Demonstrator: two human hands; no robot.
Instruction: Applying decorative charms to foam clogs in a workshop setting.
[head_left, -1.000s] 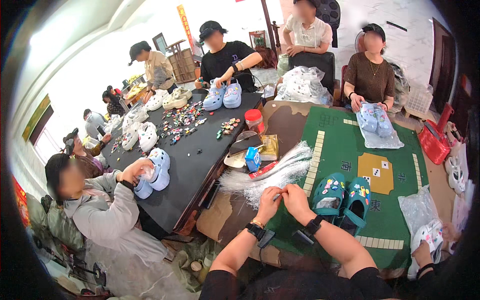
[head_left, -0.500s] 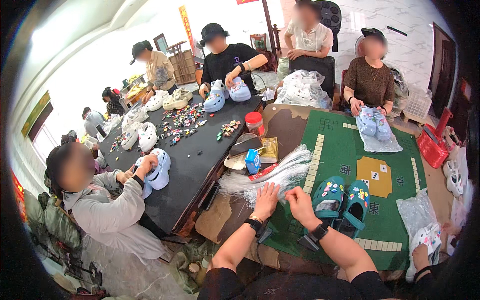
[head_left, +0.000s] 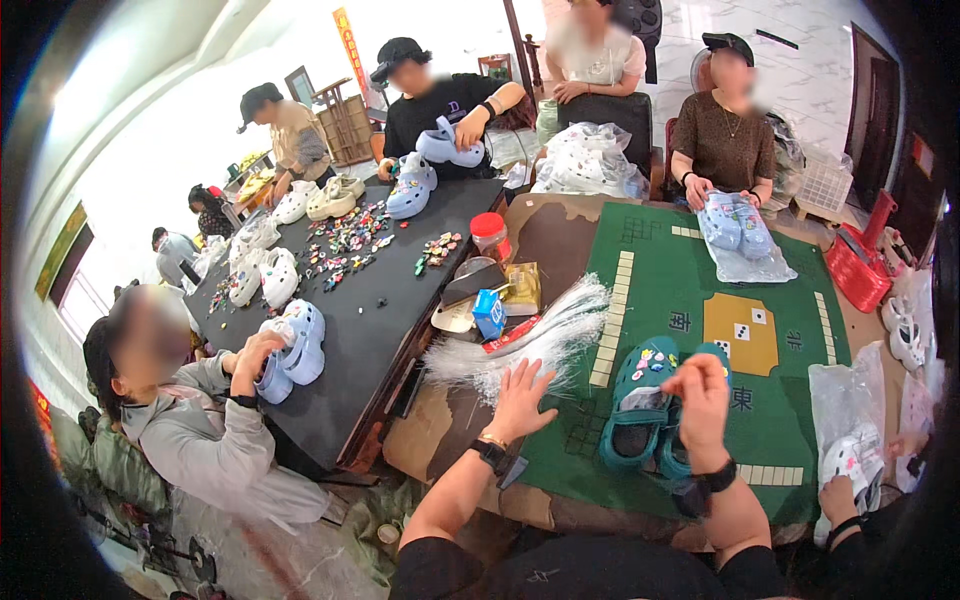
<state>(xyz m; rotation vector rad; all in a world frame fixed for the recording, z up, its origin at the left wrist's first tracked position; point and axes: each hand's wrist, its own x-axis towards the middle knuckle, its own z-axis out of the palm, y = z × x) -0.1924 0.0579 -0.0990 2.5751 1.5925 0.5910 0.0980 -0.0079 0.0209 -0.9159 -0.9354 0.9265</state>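
My left hand, fingers spread and holding nothing, hovers by the near edge of a bundle of thin white plastic strands. A red band lies across that bundle. Over a pair of teal clogs with colourful charms my right hand has its fingers pinched together; whatever is between them is too fine to make out. The left clog shows its open heel and strap. Much of the right clog is hidden behind my right hand.
A red-lidded jar, a blue box and a yellow packet stand beyond the strands. Co-workers handle pale blue clogs around the green mat and the black table. At the near right, another person's hand touches white clogs.
My right hand has moved right, from beside the strands to above the teal clogs, fingers pinched. My left hand's fingers have spread wider. At the far table a co-worker has raised a clog.
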